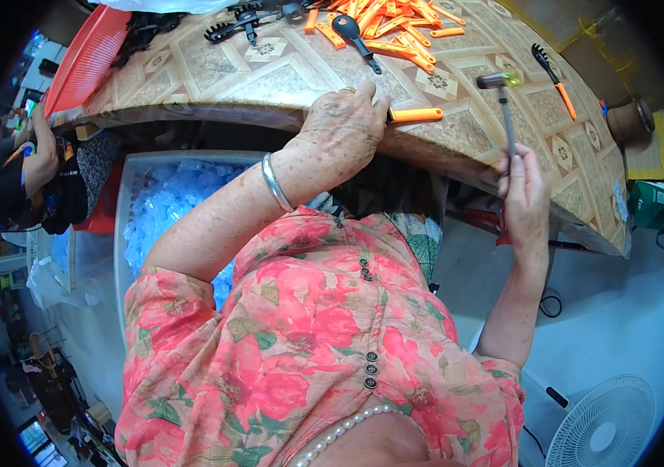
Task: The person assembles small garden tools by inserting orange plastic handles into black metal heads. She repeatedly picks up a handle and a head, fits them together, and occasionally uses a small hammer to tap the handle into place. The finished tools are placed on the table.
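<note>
Right hand [525, 194] nearest, fingers wrapped tight around the grey shaft of a small metal-headed hammer [501, 80], head raised above the right part of the patterned tabletop [269, 78]. Left hand [343, 132] rests palm-down at the near table edge, pressing on an orange plastic handle [416, 115] that sticks out to its right; grip beneath the palm cannot be seen. Farther: black-headed utensil [351, 35], then a heap of loose orange handles [394, 19].

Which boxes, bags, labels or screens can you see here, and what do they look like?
Clear plastic bin: beside the table, boxy, filled with bluish transparent pieces.
Green box: right edge, on the floor.
Small screen: lower left corner, glowing, too small to make out.
No labels clearly visible.
</note>
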The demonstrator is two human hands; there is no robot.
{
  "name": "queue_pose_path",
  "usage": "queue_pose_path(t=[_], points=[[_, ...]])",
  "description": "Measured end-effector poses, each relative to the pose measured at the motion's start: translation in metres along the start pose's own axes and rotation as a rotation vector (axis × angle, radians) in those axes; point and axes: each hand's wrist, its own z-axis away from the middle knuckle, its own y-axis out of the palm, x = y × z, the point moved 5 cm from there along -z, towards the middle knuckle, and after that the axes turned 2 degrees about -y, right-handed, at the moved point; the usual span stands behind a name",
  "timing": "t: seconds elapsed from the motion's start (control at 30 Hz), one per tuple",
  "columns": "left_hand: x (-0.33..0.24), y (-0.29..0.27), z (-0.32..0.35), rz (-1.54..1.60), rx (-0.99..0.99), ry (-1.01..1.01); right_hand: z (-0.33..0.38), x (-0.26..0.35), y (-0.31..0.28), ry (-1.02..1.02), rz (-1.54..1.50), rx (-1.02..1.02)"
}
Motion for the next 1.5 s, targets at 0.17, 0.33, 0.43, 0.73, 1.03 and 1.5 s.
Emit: queue_pose_path(t=[0.17,0.33,0.43,0.73,1.03,1.5], points=[[0.002,0.002,-0.006,-0.058,0.011,0.011,0.026,0.044,0.020,-0.145,-0.036,0.034],[0.001,0.004,-0.009,-0.106,-0.045,0.074,0.029,0.039,0.033,-0.360,0.106,0.034],[0.001,0.004,-0.010,-0.106,0.014,0.059,0.031,0.042,0.034,-0.263,0.132,0.119],[-0.002,0.007,-0.011,-0.128,0.061,0.074,0.031,0.046,0.034,-0.355,0.233,0.077],[-0.007,0.005,-0.012,-0.187,0.162,0.089,0.030,0.043,0.032,-0.353,0.291,0.046],[-0.007,-0.007,-0.017,-0.083,0.038,0.225,-0.030,-0.010,0.001,-0.237,0.722,-0.135]])
